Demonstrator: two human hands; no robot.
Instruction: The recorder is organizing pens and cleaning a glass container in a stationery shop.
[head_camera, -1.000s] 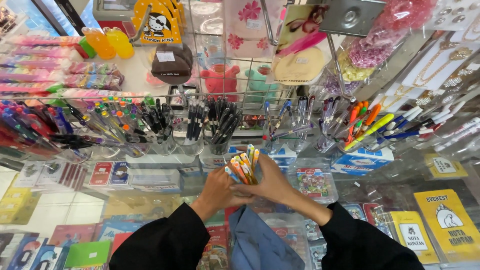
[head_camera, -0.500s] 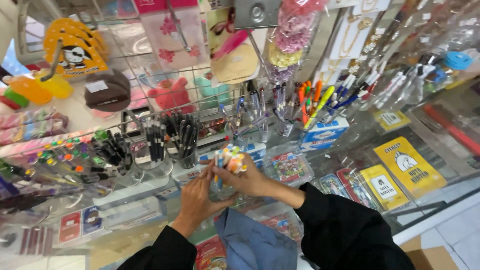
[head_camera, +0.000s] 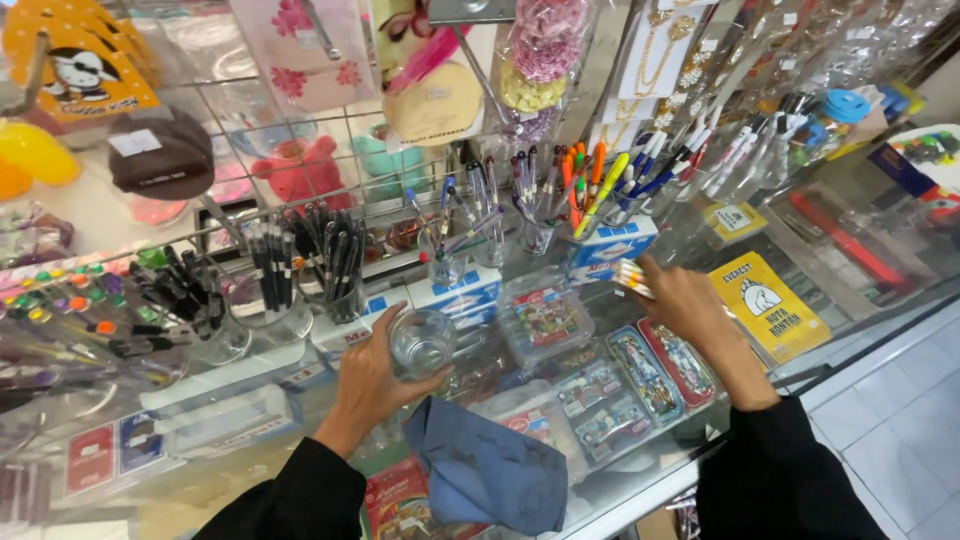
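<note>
My left hand (head_camera: 372, 377) grips an empty clear glass cup (head_camera: 421, 343) just above the glass counter. My right hand (head_camera: 683, 300) is further right and holds a small bundle of pens with orange and white ends (head_camera: 631, 277). The two hands are well apart. A folded blue-grey cloth (head_camera: 485, 470) lies on the counter between my black sleeves, just below the cup.
Clear cups full of black, blue and coloured pens (head_camera: 300, 260) line the back of the glass counter (head_camera: 640, 470). Blue and white boxes (head_camera: 610, 250) sit under them. Packaged goods hang on a wire rack (head_camera: 330, 60) above. A yellow sign (head_camera: 765, 305) lies at right.
The hands were together around the cup with the pens in it. Now the right hand has pulled the pens out and moved right, and the left hand keeps the emptied cup.
</note>
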